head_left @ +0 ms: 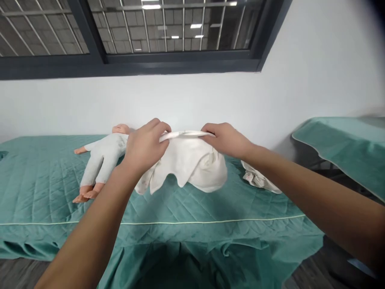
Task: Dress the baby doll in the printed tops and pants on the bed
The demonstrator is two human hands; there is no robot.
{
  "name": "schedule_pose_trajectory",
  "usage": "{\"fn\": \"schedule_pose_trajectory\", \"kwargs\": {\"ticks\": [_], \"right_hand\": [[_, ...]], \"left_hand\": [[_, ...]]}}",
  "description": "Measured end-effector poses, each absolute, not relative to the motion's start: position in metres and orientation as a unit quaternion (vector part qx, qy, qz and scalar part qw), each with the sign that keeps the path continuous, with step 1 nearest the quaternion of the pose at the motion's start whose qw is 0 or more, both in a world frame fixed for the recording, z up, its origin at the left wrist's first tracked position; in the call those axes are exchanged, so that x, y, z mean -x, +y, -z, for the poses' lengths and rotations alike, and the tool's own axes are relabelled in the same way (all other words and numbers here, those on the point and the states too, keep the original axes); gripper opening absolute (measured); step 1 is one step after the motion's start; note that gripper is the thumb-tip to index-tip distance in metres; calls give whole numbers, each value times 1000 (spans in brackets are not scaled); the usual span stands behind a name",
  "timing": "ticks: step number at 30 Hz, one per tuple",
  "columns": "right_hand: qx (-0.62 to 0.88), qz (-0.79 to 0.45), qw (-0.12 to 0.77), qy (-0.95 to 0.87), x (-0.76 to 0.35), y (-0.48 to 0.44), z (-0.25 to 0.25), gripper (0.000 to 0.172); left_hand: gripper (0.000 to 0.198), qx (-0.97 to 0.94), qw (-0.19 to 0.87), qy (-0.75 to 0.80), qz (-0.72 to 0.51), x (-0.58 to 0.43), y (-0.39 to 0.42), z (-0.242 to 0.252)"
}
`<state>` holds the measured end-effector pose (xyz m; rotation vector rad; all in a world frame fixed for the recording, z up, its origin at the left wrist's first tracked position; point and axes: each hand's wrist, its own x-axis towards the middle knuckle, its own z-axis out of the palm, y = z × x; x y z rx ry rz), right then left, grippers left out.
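Observation:
A white cloth garment (207,170) hangs between my two hands above the bed, its upper edge pulled into a taut band. My left hand (147,144) pinches the left end of that edge. At the right end, the fingers of my right hand (225,138) are closed on it as well. The lower part droops in folds and bunches toward the right; which kind of garment it is, I cannot tell. A baby doll (105,154) in a pale suit lies on its back to the left, partly covered by my left hand.
A green quilted cover (48,176) drapes the bed and falls over its front. Crumpled white cloth (258,178) lies on the right, partly behind my right forearm. A second green-covered surface (345,144) stands farther right. White wall (186,100) and a barred window (177,28) are behind.

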<state>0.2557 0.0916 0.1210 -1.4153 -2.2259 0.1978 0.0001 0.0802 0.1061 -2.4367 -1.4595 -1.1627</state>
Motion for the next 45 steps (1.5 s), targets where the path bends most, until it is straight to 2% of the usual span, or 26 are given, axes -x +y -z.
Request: {"fn": "schedule_pose_trajectory", "kwargs": {"ticks": [2, 5, 11, 14, 18, 22, 27, 30, 32, 34, 38, 45], "right_hand": [[539, -9, 217, -814, -261, 88, -120, 21], [559, 59, 168, -810, -264, 83, -117, 22], [590, 100, 151, -787, -281, 79, -119, 37], [606, 67, 204, -766, -296, 80, -123, 40], [632, -16, 298, -716, -312, 78, -130, 34], [654, -84, 273, -700, -320, 92, -122, 29], [669, -56, 139, -728, -321, 129, -73, 29], [690, -4, 96, -717, -305, 137, -26, 41], [652, 25, 117, -749, -287, 135, 6, 46], [619, -8, 123, -776, -265, 131, 35, 45], [645, -79, 119, -751, -227, 137, 74, 40], [759, -46, 137, -635, -204, 168, 90, 47]], "left_hand": [[18, 779, 97, -497, 371, 3, 80, -100], [19, 751, 122, -507, 405, 5, 80, -93], [23, 705, 32, -521, 480, 18, 87, -86], [22, 672, -64, -551, 491, 27, 86, -88], [25, 666, -142, -571, 459, 38, 81, -96], [30, 700, -172, -619, 312, 50, 96, -91], [36, 729, -122, -657, 149, 48, 136, -41], [36, 696, -64, -699, 151, 28, 144, 1], [34, 709, -56, -672, 207, 6, 140, 29], [34, 730, -143, -619, 250, -19, 134, 54], [39, 714, -165, -636, 242, -57, 128, 90], [59, 585, -135, -755, 262, -59, 153, 90]]}}
